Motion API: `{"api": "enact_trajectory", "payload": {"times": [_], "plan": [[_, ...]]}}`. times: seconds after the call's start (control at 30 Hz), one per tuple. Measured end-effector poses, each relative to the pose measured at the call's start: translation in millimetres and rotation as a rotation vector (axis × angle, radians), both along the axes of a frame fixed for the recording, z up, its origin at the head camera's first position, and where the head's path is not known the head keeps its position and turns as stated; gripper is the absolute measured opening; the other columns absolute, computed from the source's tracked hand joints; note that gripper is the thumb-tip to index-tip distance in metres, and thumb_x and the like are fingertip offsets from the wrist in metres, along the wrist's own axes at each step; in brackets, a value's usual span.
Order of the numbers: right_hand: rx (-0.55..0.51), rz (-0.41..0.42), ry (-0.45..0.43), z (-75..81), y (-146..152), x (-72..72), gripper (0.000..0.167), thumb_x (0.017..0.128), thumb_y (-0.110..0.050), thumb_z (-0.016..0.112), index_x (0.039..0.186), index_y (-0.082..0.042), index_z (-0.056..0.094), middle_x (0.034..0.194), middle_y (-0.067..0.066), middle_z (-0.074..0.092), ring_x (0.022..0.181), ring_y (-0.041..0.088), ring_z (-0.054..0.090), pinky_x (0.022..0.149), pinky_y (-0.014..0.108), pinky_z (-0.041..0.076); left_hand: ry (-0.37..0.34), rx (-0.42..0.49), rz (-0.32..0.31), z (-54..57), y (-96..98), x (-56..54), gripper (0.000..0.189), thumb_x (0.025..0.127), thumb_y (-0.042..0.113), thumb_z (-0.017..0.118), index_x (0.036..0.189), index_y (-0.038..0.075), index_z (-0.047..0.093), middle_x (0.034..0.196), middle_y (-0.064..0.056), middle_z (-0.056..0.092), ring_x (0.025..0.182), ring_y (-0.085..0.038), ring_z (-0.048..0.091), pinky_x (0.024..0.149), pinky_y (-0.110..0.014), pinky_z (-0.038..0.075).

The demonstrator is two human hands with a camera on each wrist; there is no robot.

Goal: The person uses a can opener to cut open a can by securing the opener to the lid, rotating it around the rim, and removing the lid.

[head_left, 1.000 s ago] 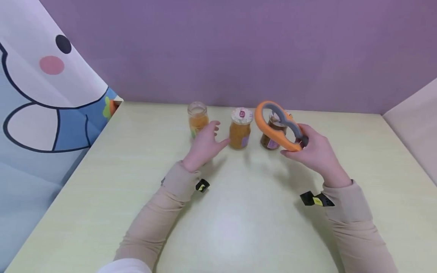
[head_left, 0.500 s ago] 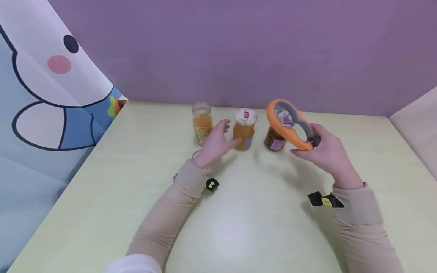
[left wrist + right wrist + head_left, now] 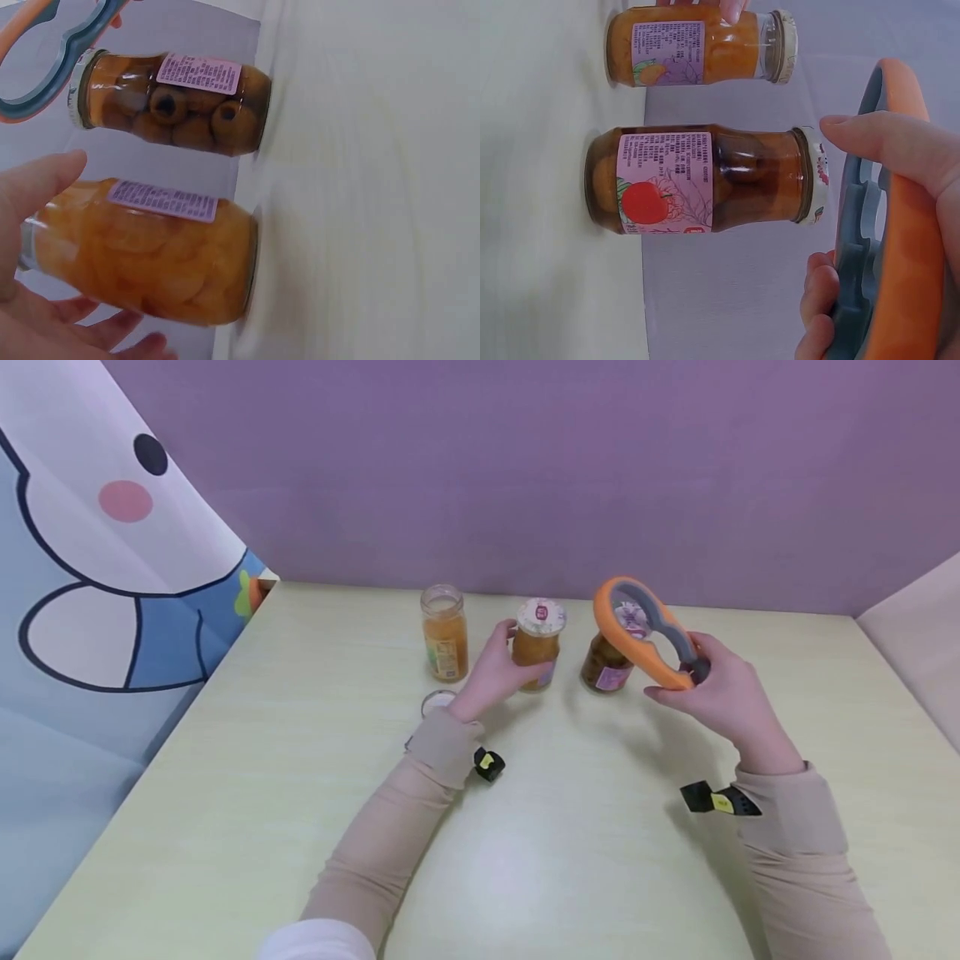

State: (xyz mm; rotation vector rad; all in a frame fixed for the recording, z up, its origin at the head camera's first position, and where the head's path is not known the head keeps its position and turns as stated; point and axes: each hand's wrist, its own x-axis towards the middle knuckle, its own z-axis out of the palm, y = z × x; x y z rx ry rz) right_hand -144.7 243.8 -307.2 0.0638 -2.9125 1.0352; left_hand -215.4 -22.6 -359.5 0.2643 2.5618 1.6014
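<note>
Three glass jars stand in a row. My left hand (image 3: 498, 672) is around the middle lidded jar of orange fruit (image 3: 150, 255), thumb on its near side and fingers behind. The left wrist view shows the fingers spread loosely beyond the glass. My right hand (image 3: 720, 689) holds an orange jar opener (image 3: 637, 639) with a grey toothed inner edge. Its loop is raised close to the jar of dark round fruit (image 3: 667, 180), which has a patterned white lid (image 3: 810, 176). In the head view the loop overlaps that lid.
An open jar of orange contents (image 3: 446, 643) stands at the left of the row. A jar lid (image 3: 437, 700) lies on the table (image 3: 570, 843) in front of it, partly behind my left wrist. A purple wall (image 3: 525, 477) rises behind the table's back edge.
My left hand has moved right from in front of the open jar to the middle jar, uncovering the loose lid. The jar opener has shifted slightly right, still in my right hand.
</note>
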Motion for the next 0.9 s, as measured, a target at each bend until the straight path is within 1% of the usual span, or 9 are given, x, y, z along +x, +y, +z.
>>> {"api": "enact_trajectory", "payload": {"times": [0.1,0.27,0.4,0.57,0.63,0.7,0.77,0.9], "plan": [[0.000,-0.003,-0.006,0.3,1,0.9,0.079,0.074,-0.036,0.079,0.137,-0.005,0.042,0.104,0.015,0.058,0.086,0.024,0.052,0.071,0.032,0.043,-0.005,0.045,0.002,-3.7,4.5,-1.8,0.084,0.080,0.024,0.076,0.144,0.004,0.026,0.143,-0.015,0.041,0.130,-0.028,0.044,0.108,-0.042,0.037],[-0.010,-0.012,-0.028,0.0,0,3.1,0.083,0.074,-0.039,0.079,0.139,-0.005,0.039,0.109,0.016,0.058,0.090,0.025,0.052,0.074,0.033,0.042,-0.044,0.094,-0.001,-13.3,10.6,-5.9,0.082,0.079,0.023,0.076,0.143,0.007,0.027,0.139,-0.011,0.045,0.127,-0.026,0.046,0.108,-0.041,0.036],[-0.022,-0.018,-0.041,0.5,0,3.5,0.087,0.075,-0.041,0.078,0.142,-0.005,0.037,0.114,0.018,0.057,0.095,0.028,0.053,0.076,0.036,0.042,-0.055,0.095,0.017,-16.4,12.3,-7.7,0.079,0.079,0.022,0.076,0.141,0.007,0.030,0.137,-0.011,0.047,0.125,-0.026,0.048,0.108,-0.042,0.037],[-0.066,-0.018,-0.066,1.0,-1,1.2,0.094,0.075,-0.041,0.078,0.147,-0.006,0.027,0.122,0.021,0.055,0.102,0.031,0.054,0.083,0.042,0.043,-0.031,0.084,0.036,-18.4,11.0,-9.9,0.075,0.077,0.019,0.078,0.138,0.006,0.036,0.132,-0.011,0.051,0.121,-0.026,0.051,0.106,-0.041,0.039],[-0.071,-0.011,-0.069,0.5,-1,0.7,0.095,0.076,-0.038,0.078,0.147,-0.006,0.024,0.121,0.022,0.055,0.102,0.031,0.054,0.083,0.042,0.044,-0.030,0.082,0.034,-19.6,10.3,-10.8,0.074,0.076,0.019,0.078,0.137,0.007,0.037,0.131,-0.010,0.053,0.120,-0.025,0.052,0.105,-0.041,0.040],[-0.056,-0.004,-0.064,-0.7,-1,0.5,0.094,0.076,-0.034,0.078,0.147,-0.004,0.024,0.115,0.021,0.056,0.097,0.030,0.053,0.079,0.039,0.044,-0.031,0.077,0.028,-21.3,9.5,-11.9,0.074,0.076,0.020,0.079,0.137,0.008,0.038,0.130,-0.009,0.053,0.119,-0.024,0.052,0.105,-0.040,0.040],[-0.036,0.005,-0.056,-1.7,-1,0.5,0.092,0.076,-0.030,0.078,0.146,-0.002,0.026,0.110,0.020,0.056,0.093,0.028,0.052,0.076,0.036,0.043,-0.029,0.074,0.017,-22.7,8.6,-12.6,0.074,0.076,0.020,0.079,0.137,0.009,0.039,0.130,-0.008,0.054,0.119,-0.023,0.052,0.105,-0.039,0.040],[-0.014,0.019,-0.037,-2.9,-1,0.2,0.085,0.076,-0.026,0.078,0.143,0.000,0.032,0.106,0.019,0.056,0.090,0.026,0.050,0.074,0.033,0.041,-0.006,0.073,-0.007,-23.6,6.6,-13.4,0.073,0.074,0.019,0.081,0.135,0.010,0.041,0.128,-0.007,0.055,0.117,-0.022,0.053,0.103,-0.039,0.042]]}}
